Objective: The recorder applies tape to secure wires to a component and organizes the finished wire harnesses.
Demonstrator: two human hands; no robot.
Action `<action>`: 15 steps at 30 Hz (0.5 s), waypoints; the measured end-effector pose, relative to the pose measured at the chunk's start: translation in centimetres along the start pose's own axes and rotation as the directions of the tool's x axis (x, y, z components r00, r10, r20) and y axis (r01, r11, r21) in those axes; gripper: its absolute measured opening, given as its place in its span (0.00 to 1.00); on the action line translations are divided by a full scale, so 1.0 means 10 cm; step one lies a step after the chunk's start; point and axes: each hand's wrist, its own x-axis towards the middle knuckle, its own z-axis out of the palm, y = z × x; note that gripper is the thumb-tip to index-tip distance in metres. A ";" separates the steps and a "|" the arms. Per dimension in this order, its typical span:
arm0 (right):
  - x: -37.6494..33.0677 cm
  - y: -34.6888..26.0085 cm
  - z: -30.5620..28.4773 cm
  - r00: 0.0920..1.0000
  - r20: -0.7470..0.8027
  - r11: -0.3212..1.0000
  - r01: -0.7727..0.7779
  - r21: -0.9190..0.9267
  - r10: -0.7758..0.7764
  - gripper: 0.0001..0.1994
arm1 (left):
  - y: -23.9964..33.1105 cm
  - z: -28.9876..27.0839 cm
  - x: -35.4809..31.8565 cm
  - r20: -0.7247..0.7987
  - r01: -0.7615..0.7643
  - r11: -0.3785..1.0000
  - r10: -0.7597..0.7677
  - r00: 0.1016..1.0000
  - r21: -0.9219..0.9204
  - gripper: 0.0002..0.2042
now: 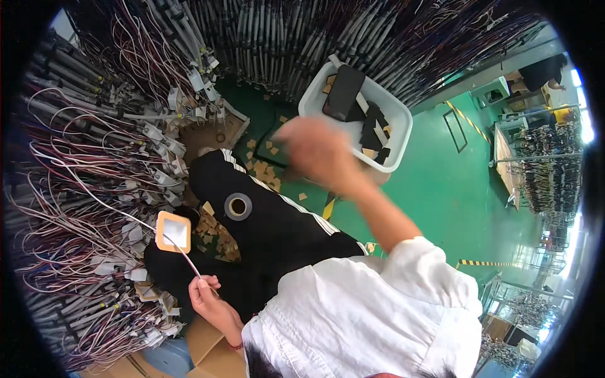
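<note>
holding a wire (190,261) in the left hand (213,307)

a green floor (441,189) stretches out to the right, while packed cables (271,38) crowd the top and left. black trousers (265,236) with white stripes cover the person's legs. a white tub (404,120) stands on the floor beyond the legs, with a big dark block (345,91) lying tilted in it. a cardboard box (211,353) sits at the lower edge. the right hand (318,151) is a blur near the tub; whether its fingers are open or closed cannot be told. the left hand's fingers are pinching the wire, which runs up to the left across a square orange-edged piece (161,232). a roll of tape (229,206) lies on the trousers. small tan scraps (259,168) are scattered near the tub.
</note>
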 end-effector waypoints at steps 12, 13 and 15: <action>-1.08 2.19 -0.73 0.308 -0.168 0.116 -0.725 -0.679 0.937 0.33 | 0.02 0.23 0.06 0.084 0.166 0.929 -0.146 0.986 -0.330 0.09; -1.07 2.17 -0.66 0.281 -0.204 0.075 -0.737 -0.672 0.938 0.32 | 0.02 0.22 0.06 0.095 0.161 0.931 -0.137 0.986 -0.328 0.09; -1.05 2.14 -0.57 0.295 -0.263 0.060 -0.762 -0.644 0.919 0.31 | 0.02 0.19 0.06 0.104 0.154 0.936 -0.127 0.986 -0.317 0.09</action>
